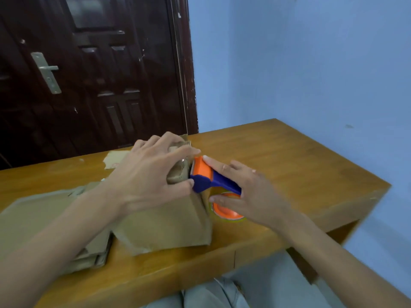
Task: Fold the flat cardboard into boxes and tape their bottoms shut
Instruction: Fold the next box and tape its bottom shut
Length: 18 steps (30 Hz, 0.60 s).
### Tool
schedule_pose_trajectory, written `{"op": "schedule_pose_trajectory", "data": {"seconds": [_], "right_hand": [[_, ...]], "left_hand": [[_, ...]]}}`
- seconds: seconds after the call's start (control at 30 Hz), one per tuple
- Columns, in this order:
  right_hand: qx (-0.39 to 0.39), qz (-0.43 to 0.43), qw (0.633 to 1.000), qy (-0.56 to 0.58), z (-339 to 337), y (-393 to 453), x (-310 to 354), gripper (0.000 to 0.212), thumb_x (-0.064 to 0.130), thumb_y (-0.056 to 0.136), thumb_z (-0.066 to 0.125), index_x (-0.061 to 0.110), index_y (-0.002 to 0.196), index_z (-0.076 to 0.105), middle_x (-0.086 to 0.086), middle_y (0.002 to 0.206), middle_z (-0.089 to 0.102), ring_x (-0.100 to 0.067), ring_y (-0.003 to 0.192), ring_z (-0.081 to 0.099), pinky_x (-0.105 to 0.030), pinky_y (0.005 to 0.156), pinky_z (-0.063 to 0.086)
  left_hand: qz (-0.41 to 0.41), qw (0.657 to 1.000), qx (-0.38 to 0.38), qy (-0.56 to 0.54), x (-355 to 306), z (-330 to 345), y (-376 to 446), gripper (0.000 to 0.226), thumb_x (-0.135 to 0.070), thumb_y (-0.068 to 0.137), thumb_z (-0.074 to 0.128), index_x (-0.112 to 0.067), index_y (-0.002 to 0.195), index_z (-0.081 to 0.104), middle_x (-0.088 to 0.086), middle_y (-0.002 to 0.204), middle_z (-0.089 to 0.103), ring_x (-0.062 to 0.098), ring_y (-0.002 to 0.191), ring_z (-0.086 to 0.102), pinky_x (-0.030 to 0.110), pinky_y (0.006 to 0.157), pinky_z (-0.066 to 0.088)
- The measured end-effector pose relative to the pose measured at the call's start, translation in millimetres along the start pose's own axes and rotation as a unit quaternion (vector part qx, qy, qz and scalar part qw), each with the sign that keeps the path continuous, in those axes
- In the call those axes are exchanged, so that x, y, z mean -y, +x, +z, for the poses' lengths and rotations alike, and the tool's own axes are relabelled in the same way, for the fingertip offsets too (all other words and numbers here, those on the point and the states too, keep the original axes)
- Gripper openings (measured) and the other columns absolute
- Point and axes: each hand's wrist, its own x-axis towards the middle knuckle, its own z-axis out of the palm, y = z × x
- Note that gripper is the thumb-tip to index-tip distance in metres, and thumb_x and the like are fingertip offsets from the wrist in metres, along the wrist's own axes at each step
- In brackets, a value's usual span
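Box point(164, 221) – flat cardboard stack point(44, 221) beside

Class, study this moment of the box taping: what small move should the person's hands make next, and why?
Probably draw the tape dispenser with the right hand down the side of the box. Its orange head already sits at the box's top edge, and the left hand presses the flaps there, steadying the box.

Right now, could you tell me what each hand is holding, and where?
Right hand grips the tape dispenser by its blue handle; left hand presses the box top.
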Motion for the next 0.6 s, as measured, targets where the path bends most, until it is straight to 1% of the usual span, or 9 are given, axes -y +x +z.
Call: {"op": "schedule_pose_trajectory", "data": {"seconds": [0.07,0.13,0.2,0.27,0.37,0.43,0.5,0.53,0.6], "right_hand": [[-0.002,-0.026,0.999,-0.038,-35,23,13,0.078,0.068,0.094,0.061,0.06,0.159,0.019,0.011,0.099,0.049,-0.012,0.08,0.051,-0.024,0.069,0.044],[0.008,-0.049,0.995,-0.084,-72,48,34,0.075,0.07,0.091,0.059,0.061,0.157,0.024,0.011,0.096,0.051,-0.012,0.079,0.051,-0.03,0.07,0.045],[0.042,-0.068,0.986,-0.149,-102,72,58,0.074,0.072,0.086,0.055,0.067,0.153,0.026,0.01,0.09,0.049,-0.012,0.077,0.052,-0.037,0.069,0.047],[0.095,-0.08,0.971,-0.203,-118,91,80,0.073,0.074,0.083,0.055,0.071,0.15,0.025,0.01,0.089,0.049,-0.011,0.08,0.052,-0.037,0.069,0.047],[0.191,-0.109,0.941,-0.258,-112,116,101,0.074,0.073,0.085,0.064,0.074,0.147,0.025,0.012,0.096,0.052,-0.008,0.089,0.047,-0.035,0.071,0.044],[0.245,-0.146,0.916,-0.28,-95,127,109,0.074,0.073,0.086,0.065,0.074,0.148,0.024,0.015,0.099,0.052,-0.007,0.091,0.042,-0.031,0.07,0.041],[0.27,-0.189,0.893,-0.307,-78,135,114,0.07,0.072,0.09,0.062,0.071,0.149,0.025,0.018,0.092,0.046,-0.007,0.089,0.039,-0.024,0.064,0.033],[0.275,-0.205,0.885,-0.314,-73,138,117,0.068,0.071,0.091,0.061,0.07,0.15,0.026,0.019,0.089,0.042,-0.007,0.088,0.039,-0.022,0.061,0.03],[0.284,-0.22,0.878,-0.317,-70,144,119,0.067,0.071,0.092,0.06,0.07,0.15,0.026,0.019,0.089,0.041,-0.007,0.088,0.04,-0.02,0.06,0.029]], "left_hand": [[-0.023,0.995,-0.074,-0.06,3,-11,-3,0.067,-0.064,0.083,0.044,-0.044,0.147,0.05,-0.009,0.138,0.048,0.017,0.12,0.051,0.048,0.1,0.045],[-0.049,0.975,-0.163,-0.146,4,-18,-9,0.065,-0.055,0.085,0.049,-0.039,0.147,0.052,-0.009,0.137,0.049,0.017,0.122,0.053,0.049,0.103,0.046],[-0.071,0.942,-0.238,-0.227,3,-15,-20,0.061,-0.047,0.087,0.051,-0.033,0.147,0.055,-0.008,0.135,0.051,0.012,0.124,0.054,0.037,0.104,0.047],[-0.096,0.907,-0.293,-0.286,0,-4,-31,0.059,-0.04,0.089,0.051,-0.028,0.147,0.055,-0.006,0.135,0.055,0.011,0.126,0.055,0.023,0.101,0.045],[-0.158,0.857,-0.327,-0.366,-7,31,-50,0.06,-0.037,0.089,0.051,-0.029,0.149,0.05,-0.012,0.136,0.057,0.015,0.129,0.055,0.019,0.101,0.044],[-0.187,0.834,-0.334,-0.397,-13,59,-63,0.054,-0.036,0.092,0.047,-0.032,0.146,0.054,-0.014,0.138,0.058,0.019,0.134,0.053,0.027,0.106,0.046],[-0.213,0.809,-0.351,-0.421,-15,79,-72,0.05,-0.037,0.092,0.044,-0.032,0.139,0.06,-0.011,0.136,0.06,0.022,0.133,0.054,0.039,0.107,0.048],[-0.225,0.797,-0.361,-0.428,-15,84,-74,0.049,-0.037,0.092,0.043,-0.03,0.136,0.062,-0.01,0.134,0.062,0.023,0.132,0.055,0.04,0.105,0.049],[-0.235,0.788,-0.377,-0.427,-14,88,-73,0.05,-0.035,0.09,0.044,-0.027,0.135,0.064,-0.008,0.132,0.063,0.025,0.13,0.057,0.035,0.102,0.05]]}}
